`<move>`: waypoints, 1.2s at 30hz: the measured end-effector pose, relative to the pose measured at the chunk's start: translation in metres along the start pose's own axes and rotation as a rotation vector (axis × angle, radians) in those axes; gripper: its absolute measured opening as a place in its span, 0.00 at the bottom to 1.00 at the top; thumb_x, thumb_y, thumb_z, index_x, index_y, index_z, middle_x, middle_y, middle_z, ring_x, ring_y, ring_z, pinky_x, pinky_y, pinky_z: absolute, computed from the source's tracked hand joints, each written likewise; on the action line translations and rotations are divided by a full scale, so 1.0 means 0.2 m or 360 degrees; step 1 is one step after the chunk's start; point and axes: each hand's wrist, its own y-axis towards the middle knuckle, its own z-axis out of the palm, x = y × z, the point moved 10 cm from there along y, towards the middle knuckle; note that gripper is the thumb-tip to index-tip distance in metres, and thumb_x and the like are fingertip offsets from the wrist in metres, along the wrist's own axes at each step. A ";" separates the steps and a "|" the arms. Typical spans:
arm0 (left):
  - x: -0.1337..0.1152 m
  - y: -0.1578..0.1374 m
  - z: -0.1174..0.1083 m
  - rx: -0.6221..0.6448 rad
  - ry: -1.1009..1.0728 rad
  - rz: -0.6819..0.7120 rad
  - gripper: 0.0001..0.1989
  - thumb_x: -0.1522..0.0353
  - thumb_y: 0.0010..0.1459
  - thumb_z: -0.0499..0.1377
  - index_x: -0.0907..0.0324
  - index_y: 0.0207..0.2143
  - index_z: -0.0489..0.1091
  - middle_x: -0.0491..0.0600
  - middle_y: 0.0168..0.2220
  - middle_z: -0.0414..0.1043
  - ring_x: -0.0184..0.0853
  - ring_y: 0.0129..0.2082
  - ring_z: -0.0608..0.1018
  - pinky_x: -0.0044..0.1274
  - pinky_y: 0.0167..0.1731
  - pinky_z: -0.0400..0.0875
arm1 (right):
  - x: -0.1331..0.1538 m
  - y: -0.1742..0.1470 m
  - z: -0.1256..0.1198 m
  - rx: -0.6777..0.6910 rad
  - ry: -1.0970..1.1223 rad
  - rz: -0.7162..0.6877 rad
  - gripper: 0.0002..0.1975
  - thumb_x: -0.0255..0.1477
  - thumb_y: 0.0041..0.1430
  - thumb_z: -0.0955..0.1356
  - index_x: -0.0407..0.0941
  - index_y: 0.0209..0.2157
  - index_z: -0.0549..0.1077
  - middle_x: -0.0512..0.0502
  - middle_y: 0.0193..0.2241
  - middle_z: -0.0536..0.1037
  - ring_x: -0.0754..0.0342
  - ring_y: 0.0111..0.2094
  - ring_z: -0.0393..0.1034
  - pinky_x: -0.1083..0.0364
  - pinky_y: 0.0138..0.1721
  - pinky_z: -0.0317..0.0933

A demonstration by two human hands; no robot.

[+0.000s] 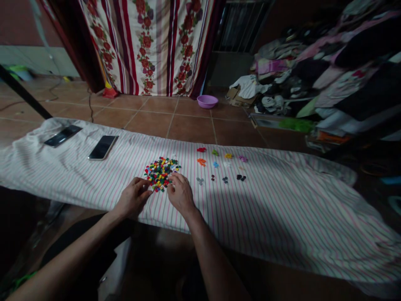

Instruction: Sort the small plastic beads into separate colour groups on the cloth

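A heap of small multicoloured plastic pieces (pixel 161 169) lies on the striped cloth, bead-sized or like tiny bricks. At its lower left edge is my left hand (pixel 134 196), thumb and fingertips a little apart, touching the outer pieces. My right hand (pixel 181 193) is at the right edge of the heap with its fingers curled in; whatever is between its fingertips is hidden. Right of the heap, pieces lie in small groups by colour, among them red (pixel 201 149), green (pixel 214 153), yellow (pixel 228 156), orange (pixel 201 162), blue (pixel 216 164), grey (pixel 200 181) and black (pixel 241 178).
Two phones (pixel 103 147) (pixel 63 136) lie on the left part of the striped cloth (pixel 282 217). Beyond it are a tiled floor, a purple basin (pixel 207 101) and a flowered curtain (pixel 156 46). Clothes (pixel 313 79) are piled at the right.
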 end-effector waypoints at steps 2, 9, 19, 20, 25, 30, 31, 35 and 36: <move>-0.01 0.02 0.02 -0.0002 0.0012 0.0016 0.15 0.60 0.54 0.57 0.58 0.40 0.71 0.50 0.39 0.69 0.34 0.35 0.75 0.27 0.39 0.71 | 0.00 0.00 0.00 0.0009 0.0003 -0.0008 0.11 0.23 0.57 0.63 0.44 0.40 0.74 0.41 0.45 0.74 0.50 0.49 0.67 0.50 0.53 0.61; -0.04 0.07 0.04 -0.0059 0.0012 0.0034 0.11 0.63 0.57 0.53 0.58 0.37 0.72 0.50 0.37 0.70 0.34 0.37 0.76 0.27 0.42 0.71 | -0.01 0.01 0.01 -0.0001 -0.0025 0.0030 0.11 0.23 0.61 0.62 0.44 0.42 0.75 0.43 0.41 0.76 0.50 0.46 0.68 0.50 0.51 0.61; 0.03 0.05 -0.03 -0.0276 -0.0041 -0.0076 0.15 0.64 0.56 0.52 0.59 0.42 0.71 0.50 0.37 0.72 0.35 0.36 0.75 0.29 0.41 0.71 | 0.08 0.00 0.03 0.0111 -0.0172 -0.0108 0.15 0.37 0.60 0.67 0.49 0.47 0.74 0.43 0.46 0.73 0.48 0.47 0.66 0.49 0.51 0.61; 0.03 0.04 -0.03 -0.0280 -0.0032 -0.0084 0.15 0.64 0.56 0.52 0.59 0.42 0.71 0.50 0.37 0.71 0.35 0.36 0.75 0.29 0.41 0.71 | 0.08 0.00 0.04 0.0112 -0.0177 -0.0102 0.14 0.36 0.60 0.67 0.49 0.46 0.75 0.43 0.46 0.73 0.48 0.47 0.66 0.49 0.50 0.61; 0.03 0.03 -0.05 -0.0352 -0.0004 -0.0146 0.14 0.65 0.56 0.50 0.59 0.40 0.72 0.51 0.36 0.70 0.35 0.37 0.75 0.29 0.42 0.71 | 0.04 0.01 0.04 0.0103 -0.0142 -0.0059 0.12 0.29 0.62 0.63 0.47 0.44 0.76 0.43 0.45 0.74 0.50 0.48 0.66 0.49 0.52 0.60; 0.06 0.03 -0.07 -0.0411 0.0035 -0.0243 0.14 0.64 0.57 0.50 0.60 0.37 0.73 0.51 0.35 0.69 0.35 0.36 0.75 0.29 0.42 0.71 | 0.02 0.01 0.04 0.0092 -0.0102 -0.0028 0.12 0.28 0.63 0.63 0.46 0.43 0.76 0.43 0.44 0.74 0.51 0.48 0.66 0.50 0.51 0.60; 0.06 0.03 -0.08 -0.0408 0.0044 -0.0266 0.14 0.64 0.57 0.50 0.60 0.37 0.73 0.51 0.35 0.68 0.35 0.36 0.75 0.29 0.42 0.71 | 0.02 0.01 0.04 0.0094 -0.0105 -0.0030 0.12 0.28 0.63 0.63 0.46 0.43 0.76 0.43 0.44 0.74 0.51 0.48 0.66 0.50 0.51 0.60; 0.07 0.05 -0.07 -0.0371 0.0046 -0.0269 0.15 0.64 0.59 0.50 0.60 0.41 0.73 0.51 0.36 0.67 0.33 0.33 0.74 0.28 0.40 0.71 | 0.02 0.01 0.04 0.0087 -0.0122 -0.0032 0.13 0.28 0.64 0.61 0.46 0.43 0.76 0.43 0.44 0.74 0.50 0.48 0.66 0.50 0.51 0.60; 0.06 0.06 -0.07 -0.0358 0.0046 -0.0233 0.15 0.64 0.59 0.50 0.60 0.42 0.73 0.50 0.36 0.67 0.33 0.33 0.74 0.27 0.40 0.71 | 0.02 0.01 0.04 0.0086 -0.0127 -0.0031 0.13 0.28 0.64 0.61 0.46 0.43 0.76 0.43 0.44 0.74 0.50 0.48 0.66 0.50 0.51 0.60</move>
